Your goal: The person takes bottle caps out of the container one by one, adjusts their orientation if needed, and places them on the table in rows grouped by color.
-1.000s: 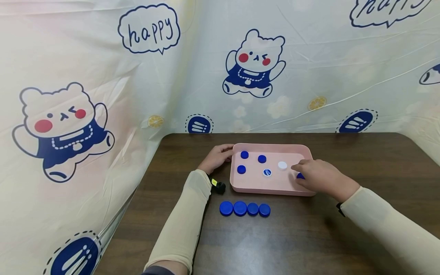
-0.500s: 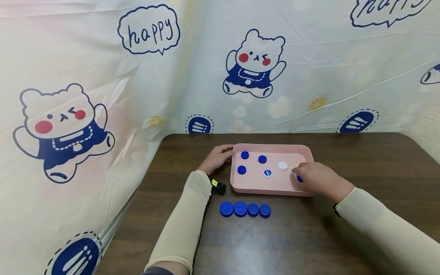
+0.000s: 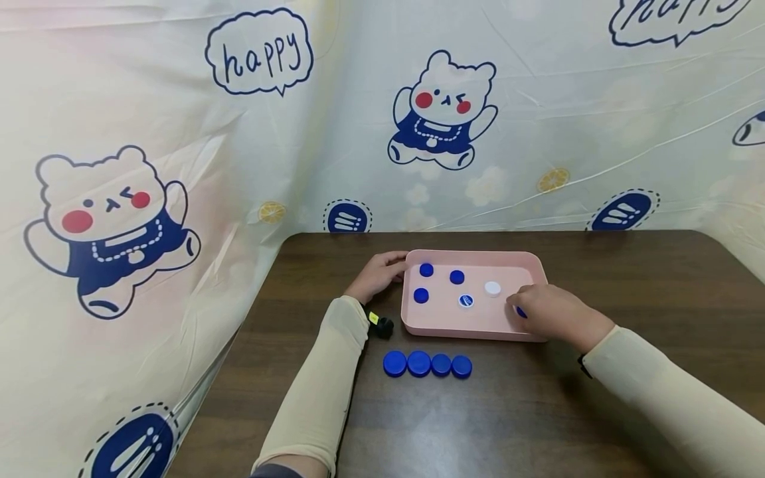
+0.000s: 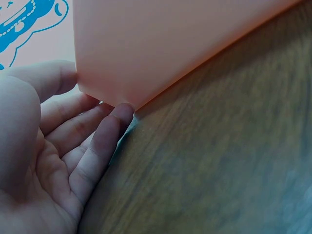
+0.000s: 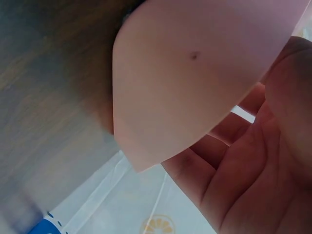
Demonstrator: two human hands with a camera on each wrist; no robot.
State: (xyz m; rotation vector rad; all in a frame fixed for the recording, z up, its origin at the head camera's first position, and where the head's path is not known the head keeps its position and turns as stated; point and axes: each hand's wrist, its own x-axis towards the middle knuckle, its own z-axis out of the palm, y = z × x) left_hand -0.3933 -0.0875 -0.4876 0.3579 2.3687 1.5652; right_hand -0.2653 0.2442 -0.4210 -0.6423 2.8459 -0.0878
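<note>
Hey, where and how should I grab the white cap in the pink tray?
I'd pinch the white cap by its round rim, thumb and finger on opposite edges, coming from above. It lies flat, apart from the other caps, and the pink tray has raised walls that would likely hinder a low sideways approach. The right hand is nearest.

Pink rectangular tray [image 3: 442, 320] sits on the brown wooden table [image 3: 406, 425]; inside it, three round blue caps [image 3: 421, 295] toward the left, a round white cap [image 3: 493, 289] right of them; before it, four round blue discs [image 3: 419, 364] abreast.
</note>
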